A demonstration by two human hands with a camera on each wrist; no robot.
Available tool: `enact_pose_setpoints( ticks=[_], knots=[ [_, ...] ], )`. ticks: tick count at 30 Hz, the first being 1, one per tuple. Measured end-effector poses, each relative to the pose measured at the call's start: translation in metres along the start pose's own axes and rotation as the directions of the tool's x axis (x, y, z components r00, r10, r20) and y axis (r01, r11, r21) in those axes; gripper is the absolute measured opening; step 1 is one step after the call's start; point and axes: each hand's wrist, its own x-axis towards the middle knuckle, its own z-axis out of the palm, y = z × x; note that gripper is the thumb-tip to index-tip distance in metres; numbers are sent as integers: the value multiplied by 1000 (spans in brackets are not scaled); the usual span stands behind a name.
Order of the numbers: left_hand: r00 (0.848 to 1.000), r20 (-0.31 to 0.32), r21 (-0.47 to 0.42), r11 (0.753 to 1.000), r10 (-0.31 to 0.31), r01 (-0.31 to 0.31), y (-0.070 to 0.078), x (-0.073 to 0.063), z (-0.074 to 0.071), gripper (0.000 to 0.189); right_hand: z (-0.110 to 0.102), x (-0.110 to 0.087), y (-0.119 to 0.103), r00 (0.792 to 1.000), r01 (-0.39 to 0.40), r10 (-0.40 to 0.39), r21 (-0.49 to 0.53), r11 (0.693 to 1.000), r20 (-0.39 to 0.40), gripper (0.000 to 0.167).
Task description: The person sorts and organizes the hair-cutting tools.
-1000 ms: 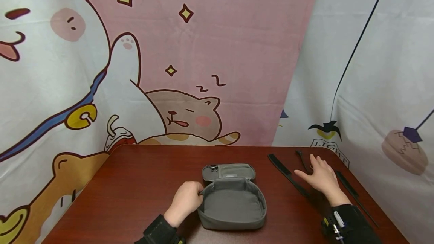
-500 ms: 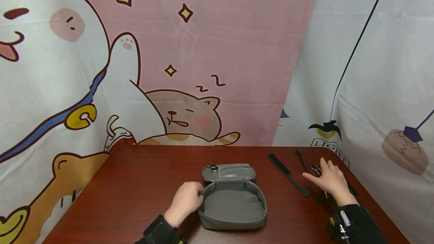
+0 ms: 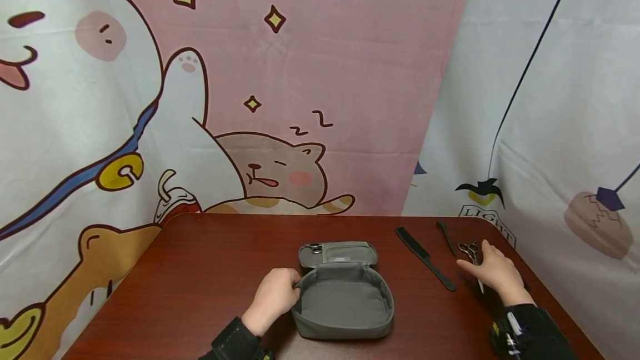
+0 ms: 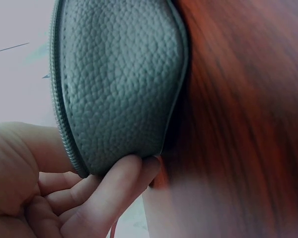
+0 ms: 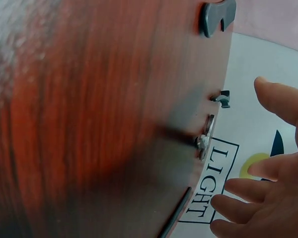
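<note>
A grey pouch (image 3: 342,330) stands on the table with its lid folded back and its inside facing up. My left hand (image 3: 274,297) grips the left rim; in the left wrist view its fingers (image 4: 118,186) curl against the pebbled grey wall (image 4: 124,89). Over the right part of the table, my right hand (image 3: 497,274) is spread open, holding nothing. Metal scissors (image 3: 469,249) lie beside and partly under it, loops toward the far edge. The right wrist view has these scissors (image 5: 202,141) apart from the fingertips (image 5: 218,201).
A black comb (image 3: 425,258) lies between pouch and scissors. Beyond it is a slim dark tool (image 3: 446,236). A thin dark rod (image 5: 176,212) shows in the right wrist view. The brown table (image 3: 215,254) ends at a printed cloth backdrop (image 3: 380,71).
My right hand has moved right and nearer to me, uncovering the scissors and hiding most of the thin-tailed dark tool at the far right. The left hand and pouch have stayed put.
</note>
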Motion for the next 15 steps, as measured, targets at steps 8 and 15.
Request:
enact_pose_setpoints(
  ticks=[8, 15],
  knots=[
    [1000, 13, 9, 1000, -9, 8, 2, 0, -2, 15, 3, 2, 7, 999, -37, 37, -15, 999, 12, 107],
    [1000, 8, 13, 1000, -5, 5, 3, 0, -2, 15, 6, 7, 12, 997, -70, 70, -36, 997, 17, 96]
  ],
)
